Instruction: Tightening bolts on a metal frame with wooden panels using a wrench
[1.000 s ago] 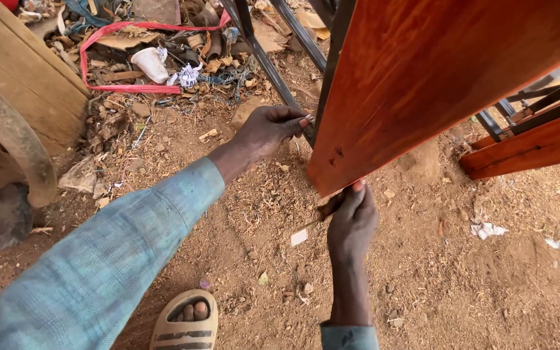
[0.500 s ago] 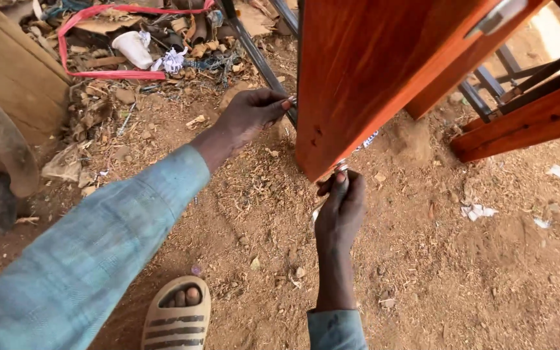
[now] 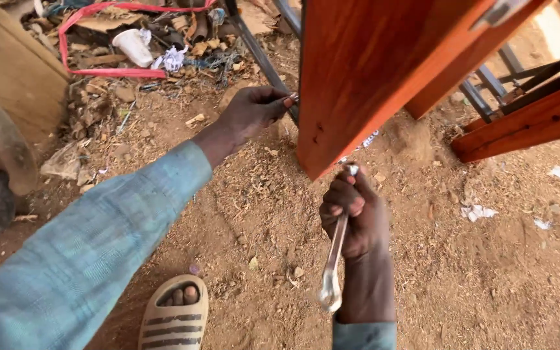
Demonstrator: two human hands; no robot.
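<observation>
Wooden panel (image 3: 371,71): left hand (image 3: 251,113) pinches its edge, right hand (image 3: 351,217) grips a wrench (image 3: 333,259).

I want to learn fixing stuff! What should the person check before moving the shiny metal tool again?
1. Right hand grips the spanner: ok.
2. Spanner head seated on a fastener under the red-brown wooden panel: cannot tell, hidden.
3. Left hand steadies the panel's edge: ok.
4. Sandalled foot away from the panel corner: ok.
5. Dirt ground free of scraps: not ok.
</observation>
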